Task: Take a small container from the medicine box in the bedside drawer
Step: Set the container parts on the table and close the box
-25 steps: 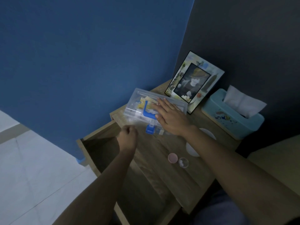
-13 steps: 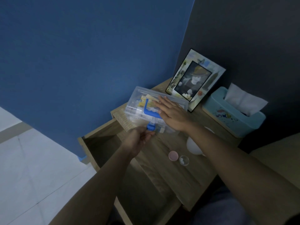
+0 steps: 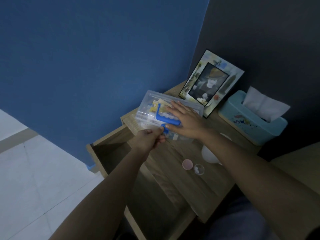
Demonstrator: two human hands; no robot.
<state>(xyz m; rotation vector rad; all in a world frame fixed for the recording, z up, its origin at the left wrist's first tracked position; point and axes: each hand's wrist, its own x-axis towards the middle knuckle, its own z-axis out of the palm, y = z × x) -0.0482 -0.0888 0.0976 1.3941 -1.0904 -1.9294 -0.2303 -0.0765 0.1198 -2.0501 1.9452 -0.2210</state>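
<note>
A clear plastic medicine box point(image 3: 149, 108) with a blue handle and blue front latch point(image 3: 165, 129) lies on the wooden bedside table point(image 3: 174, 163). My right hand point(image 3: 185, 122) rests flat on its lid, fingers spread. My left hand point(image 3: 150, 139) pinches the blue latch at the box's front edge. The drawer point(image 3: 110, 153) stands pulled out below, its inside dark and its contents not visible. A small clear container point(image 3: 199, 169) and a pink round lid point(image 3: 187, 164) lie on the tabletop nearer to me.
A picture frame point(image 3: 211, 84) leans against the dark wall behind the box. A light blue tissue box point(image 3: 251, 122) stands at the right. A white round object point(image 3: 209, 154) lies partly under my right forearm. Pale floor tiles point(image 3: 34, 170) lie at the left.
My left hand has moved from above the open drawer up to the box's blue latch and closed on it. My right hand has stayed flat on the lid.
</note>
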